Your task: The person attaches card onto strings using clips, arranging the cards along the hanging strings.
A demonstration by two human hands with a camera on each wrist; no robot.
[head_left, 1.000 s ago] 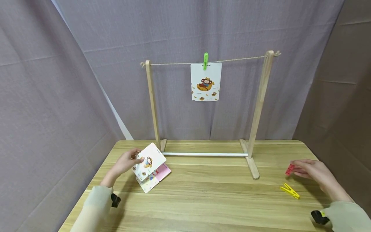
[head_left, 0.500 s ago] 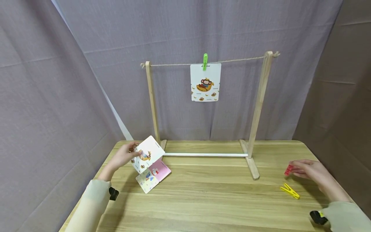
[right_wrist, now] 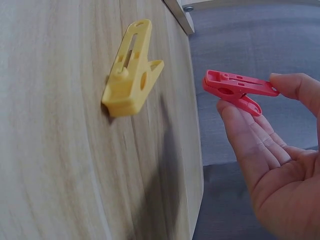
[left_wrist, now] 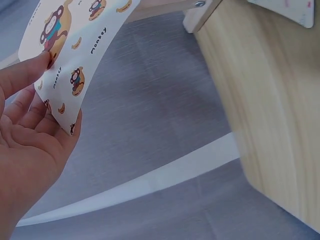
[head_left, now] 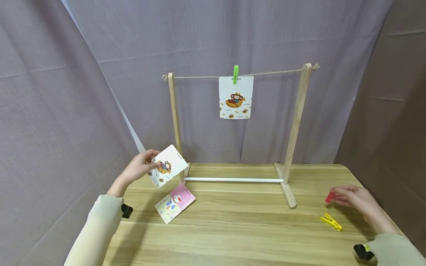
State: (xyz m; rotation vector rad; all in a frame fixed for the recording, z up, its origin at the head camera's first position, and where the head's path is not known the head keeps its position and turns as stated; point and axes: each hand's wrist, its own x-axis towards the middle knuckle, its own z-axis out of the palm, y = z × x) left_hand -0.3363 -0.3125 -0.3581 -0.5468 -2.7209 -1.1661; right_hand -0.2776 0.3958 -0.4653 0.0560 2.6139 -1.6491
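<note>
My left hand (head_left: 138, 166) pinches a white card with a monkey-and-banana print (head_left: 171, 162) between thumb and fingers, raised above the table at the left. In the left wrist view the monkey card (left_wrist: 65, 55) bends slightly under the thumb. On the right, my right hand (head_left: 354, 199) holds a red clothespin (head_left: 329, 197) by its handle ends, thumb on one and fingers under the other; the right wrist view shows this red clothespin (right_wrist: 240, 90) up close. A yellow clothespin (head_left: 331, 221) lies on the table just in front of that hand.
A wooden stand (head_left: 296, 129) with a string (head_left: 199, 77) across its top stands at the back. From the string hangs another monkey card (head_left: 235, 109), held by a green clothespin (head_left: 235, 75). Pink and yellow cartoon cards (head_left: 182, 195) lie on the table (head_left: 239, 236) at the left.
My left hand has lifted the monkey card up and slightly left, uncovering the pink and yellow cards below. The right hand stays nearly in place with the red clothespin.
</note>
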